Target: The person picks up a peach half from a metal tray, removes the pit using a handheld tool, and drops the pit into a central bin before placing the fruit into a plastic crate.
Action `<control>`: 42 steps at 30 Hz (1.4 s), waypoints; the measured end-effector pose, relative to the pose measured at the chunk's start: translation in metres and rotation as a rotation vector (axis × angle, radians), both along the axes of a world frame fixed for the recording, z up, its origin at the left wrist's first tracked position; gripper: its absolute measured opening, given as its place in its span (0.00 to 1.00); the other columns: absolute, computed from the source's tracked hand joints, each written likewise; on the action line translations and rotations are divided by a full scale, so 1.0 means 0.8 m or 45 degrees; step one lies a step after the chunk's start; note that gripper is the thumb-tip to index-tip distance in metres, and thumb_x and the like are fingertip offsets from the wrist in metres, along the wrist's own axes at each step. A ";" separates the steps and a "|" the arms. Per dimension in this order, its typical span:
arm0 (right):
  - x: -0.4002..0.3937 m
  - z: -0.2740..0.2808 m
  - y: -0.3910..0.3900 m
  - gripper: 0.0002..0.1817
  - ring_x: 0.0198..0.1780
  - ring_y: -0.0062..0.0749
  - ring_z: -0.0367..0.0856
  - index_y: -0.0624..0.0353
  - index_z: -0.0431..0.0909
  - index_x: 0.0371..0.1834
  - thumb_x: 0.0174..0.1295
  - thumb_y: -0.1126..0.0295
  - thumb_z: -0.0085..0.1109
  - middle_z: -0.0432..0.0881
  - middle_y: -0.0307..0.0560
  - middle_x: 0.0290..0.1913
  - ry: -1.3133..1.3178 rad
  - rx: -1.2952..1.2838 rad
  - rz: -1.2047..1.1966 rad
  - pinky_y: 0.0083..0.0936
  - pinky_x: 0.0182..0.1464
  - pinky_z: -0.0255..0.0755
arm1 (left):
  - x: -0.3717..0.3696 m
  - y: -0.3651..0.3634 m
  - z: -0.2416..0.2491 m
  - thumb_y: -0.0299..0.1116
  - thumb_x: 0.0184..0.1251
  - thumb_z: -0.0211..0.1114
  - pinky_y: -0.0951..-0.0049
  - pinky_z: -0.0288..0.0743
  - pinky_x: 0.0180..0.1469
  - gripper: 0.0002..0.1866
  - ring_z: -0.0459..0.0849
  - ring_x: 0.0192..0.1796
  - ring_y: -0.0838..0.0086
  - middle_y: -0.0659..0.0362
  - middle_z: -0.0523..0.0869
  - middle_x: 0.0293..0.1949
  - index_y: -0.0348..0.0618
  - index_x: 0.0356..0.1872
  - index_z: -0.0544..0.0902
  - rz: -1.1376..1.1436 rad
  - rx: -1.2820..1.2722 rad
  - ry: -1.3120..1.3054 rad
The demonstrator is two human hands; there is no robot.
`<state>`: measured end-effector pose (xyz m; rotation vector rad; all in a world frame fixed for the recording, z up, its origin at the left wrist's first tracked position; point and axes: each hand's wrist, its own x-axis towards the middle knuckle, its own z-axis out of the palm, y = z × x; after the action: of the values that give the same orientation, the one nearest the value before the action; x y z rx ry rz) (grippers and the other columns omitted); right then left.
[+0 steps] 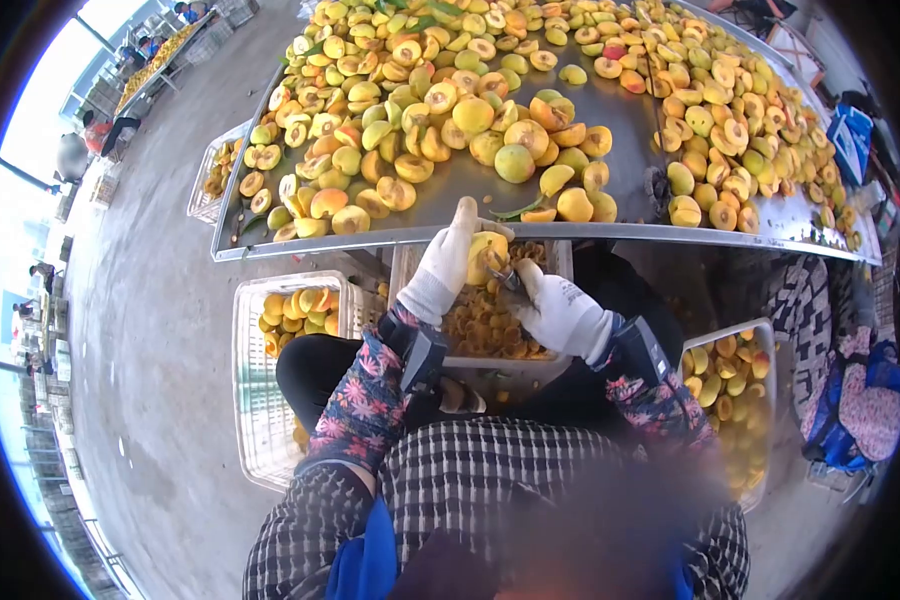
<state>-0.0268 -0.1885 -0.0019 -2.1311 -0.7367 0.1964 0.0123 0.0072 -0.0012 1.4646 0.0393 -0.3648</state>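
Observation:
My left hand, in a white glove, grips a yellow peach half just below the table's front edge, thumb stretched along its upper side. In my gloved right hand is a small metal pitting tool, its tip at the peach half's lower right side; my fingers cover most of it. Directly beneath both hands stands a crate of brownish pits and scraps. Many halved peaches lie heaped on the metal table in front of me, some with pits showing.
At my left a white plastic crate holds peach halves, and another crate of halves stands at my right. The table's raised metal rim runs close above my hands. Bags lie far right. Other people sit at left.

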 end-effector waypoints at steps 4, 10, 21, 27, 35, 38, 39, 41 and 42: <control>0.001 0.001 0.004 0.14 0.36 0.55 0.79 0.65 0.68 0.51 0.67 0.69 0.52 0.79 0.61 0.33 0.220 0.118 -0.027 0.39 0.38 0.72 | 0.003 -0.014 -0.007 0.64 0.75 0.33 0.72 0.77 0.53 0.39 0.83 0.44 0.68 0.51 0.84 0.46 0.33 0.53 0.77 0.246 -0.548 0.060; -0.008 -0.046 0.029 0.15 0.36 0.52 0.80 0.66 0.69 0.48 0.69 0.64 0.52 0.80 0.61 0.35 0.391 0.512 -0.146 0.39 0.39 0.71 | -0.018 -0.038 -0.023 0.59 0.76 0.41 0.62 0.76 0.57 0.33 0.82 0.48 0.61 0.47 0.81 0.45 0.33 0.49 0.75 0.582 -0.490 -0.247; -0.018 -0.021 0.016 0.19 0.35 0.33 0.80 0.64 0.69 0.59 0.72 0.61 0.50 0.81 0.41 0.36 0.982 0.688 0.004 0.30 0.43 0.75 | -0.014 -0.015 -0.006 0.56 0.74 0.50 0.60 0.82 0.41 0.29 0.86 0.36 0.56 0.47 0.84 0.33 0.35 0.34 0.78 0.141 -0.583 0.206; -0.021 -0.013 0.015 0.20 0.42 0.16 0.72 0.62 0.69 0.59 0.73 0.60 0.51 0.77 0.36 0.41 1.515 0.797 -0.105 0.16 0.47 0.69 | -0.009 -0.036 -0.005 0.53 0.72 0.56 0.63 0.83 0.34 0.26 0.85 0.32 0.60 0.49 0.83 0.31 0.34 0.32 0.78 0.427 -0.630 0.222; -0.024 -0.010 0.021 0.10 0.18 0.15 0.63 0.53 0.73 0.46 0.72 0.60 0.51 0.68 0.30 0.23 1.336 0.871 -0.157 0.14 0.18 0.56 | 0.004 -0.034 -0.011 0.55 0.72 0.55 0.63 0.84 0.37 0.28 0.86 0.32 0.58 0.47 0.84 0.30 0.34 0.32 0.79 0.217 -0.493 0.321; -0.025 -0.004 0.013 0.09 0.18 0.17 0.63 0.53 0.73 0.44 0.72 0.60 0.51 0.67 0.31 0.22 1.761 1.131 -0.161 0.15 0.17 0.55 | 0.004 -0.041 -0.021 0.55 0.74 0.51 0.65 0.83 0.37 0.29 0.86 0.32 0.60 0.46 0.85 0.30 0.33 0.33 0.79 0.295 -0.452 0.131; -0.024 -0.003 0.010 0.09 0.17 0.17 0.62 0.53 0.73 0.44 0.72 0.60 0.52 0.66 0.31 0.22 1.837 1.194 -0.118 0.15 0.17 0.54 | 0.005 -0.042 -0.024 0.55 0.75 0.50 0.66 0.83 0.37 0.29 0.86 0.32 0.61 0.46 0.85 0.31 0.33 0.33 0.80 0.314 -0.403 0.039; -0.023 -0.005 0.006 0.09 0.17 0.17 0.62 0.52 0.73 0.43 0.72 0.59 0.52 0.66 0.31 0.21 1.923 1.278 -0.036 0.15 0.16 0.52 | 0.007 -0.041 -0.028 0.54 0.76 0.49 0.66 0.83 0.37 0.29 0.86 0.33 0.62 0.46 0.85 0.31 0.33 0.33 0.80 0.317 -0.344 -0.007; -0.023 -0.009 0.004 0.10 0.16 0.16 0.62 0.52 0.73 0.44 0.72 0.59 0.52 0.67 0.31 0.21 1.931 1.298 0.002 0.14 0.15 0.52 | 0.008 -0.042 -0.028 0.54 0.76 0.48 0.67 0.83 0.38 0.30 0.86 0.33 0.62 0.46 0.85 0.32 0.32 0.33 0.80 0.318 -0.317 -0.031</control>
<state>-0.0452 -0.1855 -0.0090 -0.5964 0.1363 1.0147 0.0190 -0.0267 -0.0238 1.2012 0.1506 -0.1419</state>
